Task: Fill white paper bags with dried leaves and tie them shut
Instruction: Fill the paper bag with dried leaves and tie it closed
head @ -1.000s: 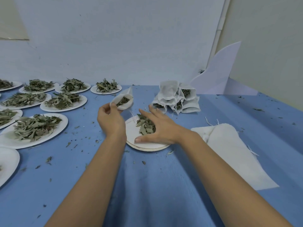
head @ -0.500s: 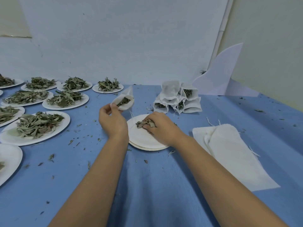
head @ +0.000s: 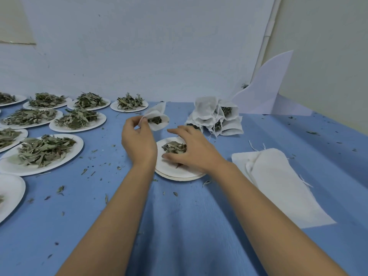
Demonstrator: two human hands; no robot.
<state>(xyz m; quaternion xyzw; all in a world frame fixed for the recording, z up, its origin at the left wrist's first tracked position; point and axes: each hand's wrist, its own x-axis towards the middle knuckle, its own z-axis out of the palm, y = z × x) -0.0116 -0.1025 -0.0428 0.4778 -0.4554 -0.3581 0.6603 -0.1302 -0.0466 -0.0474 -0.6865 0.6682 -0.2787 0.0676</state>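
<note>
My left hand (head: 138, 142) pinches the rim of a small white paper bag (head: 157, 119), held up with its mouth open and some dried leaves inside. My right hand (head: 191, 149) lies over the white paper plate (head: 175, 173) in front of me, its fingers curled round a small clump of dried leaves (head: 174, 147) on that plate. Further right lies a flat stack of empty white bags (head: 278, 182). Behind the plate sits a pile of filled bags (head: 216, 118).
Several white plates heaped with dried leaves (head: 44, 151) cover the left of the blue table (head: 179, 226), back to the wall. Leaf crumbs are scattered over the cloth. A white curved board (head: 266, 86) leans in the far right corner.
My right hand has closed from a spread reach over the leaves to a grip gathering them into a clump. The left hand holds the open bag in almost the same place.
</note>
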